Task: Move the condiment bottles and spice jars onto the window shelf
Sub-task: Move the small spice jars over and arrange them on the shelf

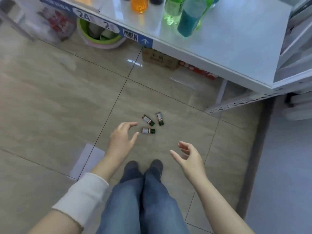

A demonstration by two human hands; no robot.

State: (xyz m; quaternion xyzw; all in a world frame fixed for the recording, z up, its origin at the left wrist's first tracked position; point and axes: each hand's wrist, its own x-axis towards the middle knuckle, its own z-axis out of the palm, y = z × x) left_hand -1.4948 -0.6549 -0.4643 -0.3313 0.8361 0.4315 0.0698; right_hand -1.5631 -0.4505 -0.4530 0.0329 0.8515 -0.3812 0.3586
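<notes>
three small spice jars [148,119] lie on their sides, close together, on the tiled floor [50,98] at 12 o'clock from our shoes [131,166]. our left hand [122,138] hovers at their 8 o'clock, fingers spread and relaxed, grasping nothing, fingertips just beside the nearest jar. our right hand [189,156], at their 4 o'clock, is likewise released. at 1 o'clock the white shelf [236,48] bears orange, green and blue bottles [188,21].
</notes>
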